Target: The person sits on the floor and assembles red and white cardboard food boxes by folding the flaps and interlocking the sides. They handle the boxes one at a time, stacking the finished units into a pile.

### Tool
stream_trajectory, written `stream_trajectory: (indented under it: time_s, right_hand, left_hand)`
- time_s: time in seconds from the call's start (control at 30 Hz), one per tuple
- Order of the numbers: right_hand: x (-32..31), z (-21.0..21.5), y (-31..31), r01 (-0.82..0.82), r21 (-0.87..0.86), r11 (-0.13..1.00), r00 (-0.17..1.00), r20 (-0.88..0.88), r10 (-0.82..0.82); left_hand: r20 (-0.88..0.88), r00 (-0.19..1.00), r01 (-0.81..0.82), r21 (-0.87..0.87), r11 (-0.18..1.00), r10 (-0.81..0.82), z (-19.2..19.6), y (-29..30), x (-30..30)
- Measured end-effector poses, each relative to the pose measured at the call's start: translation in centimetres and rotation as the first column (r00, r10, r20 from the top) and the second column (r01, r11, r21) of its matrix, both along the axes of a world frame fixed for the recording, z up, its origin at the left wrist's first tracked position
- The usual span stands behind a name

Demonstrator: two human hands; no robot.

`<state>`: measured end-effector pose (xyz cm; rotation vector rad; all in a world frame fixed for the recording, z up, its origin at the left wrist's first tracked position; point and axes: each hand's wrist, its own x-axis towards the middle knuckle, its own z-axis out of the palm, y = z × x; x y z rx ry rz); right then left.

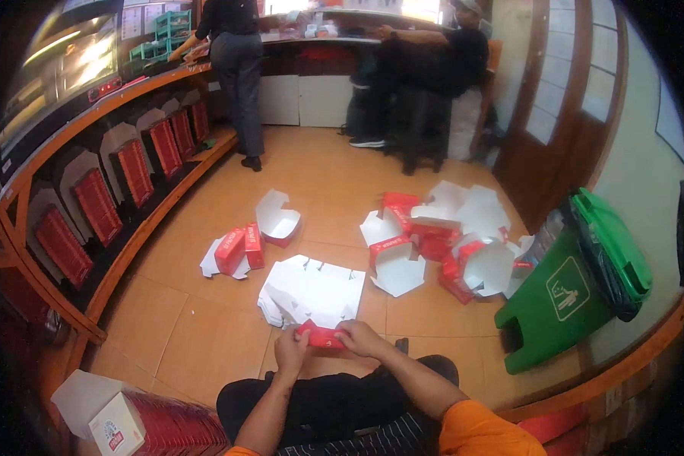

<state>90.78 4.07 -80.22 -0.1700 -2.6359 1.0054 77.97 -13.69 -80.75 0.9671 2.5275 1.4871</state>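
Note:
Above my lap, both hands pinch the red edge of a cardboard box blank [323,337], one hand at each end. My left hand [290,351] has its thumb on the edge's left end. My right hand [362,339] grips the right end, fingers closed. Just beyond, white unfolded box blanks [328,283] lie with their pale inner sides up; I cannot tell where the held blank ends and these begin. An open folded box [278,222] and red boxes [237,249] rest on the floor farther left.
Several folded red-and-white boxes [403,266] are heaped at the right, near a green pedal bin [558,304]. Nested red cartons [171,422] stand at lower left. A wooden shelf [140,235] holds more stacks. One person [235,68] stands at the counter; another [433,68] sits.

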Motion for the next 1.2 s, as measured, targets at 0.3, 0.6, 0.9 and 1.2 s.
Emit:
stream_trajectory:
  time_s: [0.3, 0.6, 0.9, 1.2]
  right_hand:
    - [0.9, -0.3, 0.2, -0.058, 0.034, 0.998, 0.997, 0.055, 0.056]
    - [0.4, -1.2, 0.4, -0.113, 0.017, 0.993, 0.984, 0.137, 0.110]
    - [0.7, -0.9, -0.3, -0.121, 0.075, 0.990, 0.988, 0.107, 0.113]
    - [-0.2, -0.7, -0.5, -0.151, 0.124, 0.981, 0.988, 0.053, 0.146]
  left_hand:
    - [-0.148, 0.935, 0.314, -0.076, 0.947, -0.322, -0.9, 0.3, 1.6]
    - [-0.030, 0.965, 0.250, -0.199, 0.947, -0.261, 0.7, 0.0, 0.7]
    - [-0.043, 0.935, 0.335, -0.209, 0.918, -0.351, 0.9, -0.4, 0.0]
    - [-0.060, 0.921, 0.357, -0.266, 0.895, -0.385, 1.0, -0.7, 0.0]
